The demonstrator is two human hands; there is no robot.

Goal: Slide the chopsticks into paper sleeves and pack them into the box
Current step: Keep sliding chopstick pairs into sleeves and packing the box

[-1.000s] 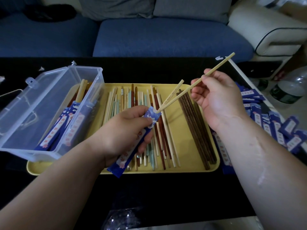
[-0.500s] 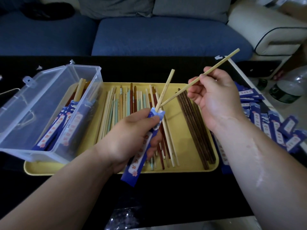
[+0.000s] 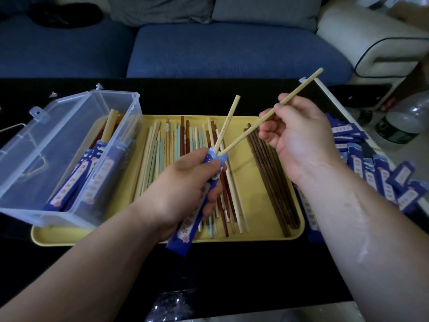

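Bamboo, pale and matte, makes up the two slim round sticks held above the yellow tray (image 3: 262,177). The left hand (image 3: 183,182) is curled round a blue paper sleeve (image 3: 192,212), a flat, narrow wrapper with a white printed strip and pink flower marks. Its thumb presses close to the sleeve's open mouth. The sleeve's long axis slants over the tray's near rim, with the closed end towards the person and the mouth up and away.

One chopstick (image 3: 227,123) stands with its tip inside the mouth. Its shaft leans a little rightwards and its blunt end points towards the tray's far side. The right hand (image 3: 299,135), above the tray's right part, pinches the second chopstick (image 3: 246,134) between thumb and curled fingers. That stick lies on a diagonal: the tip is at the sleeve mouth and the butt is high past the tray's far right corner. The two sticks form a narrow V.

On the tray lie loose chopsticks (image 3: 162,159) in cream, mint and red-brown. A bundle of dark brown ones (image 3: 269,177) with a ridged look lies on its right side.

A clear hard-plastic box (image 3: 46,163) sits on the tray's left end, holding sleeved pairs (image 3: 76,182) that lean lengthwise. Empty sleeves (image 3: 383,180) are heaped to the right of the tray on the glossy black worktop (image 3: 232,275).
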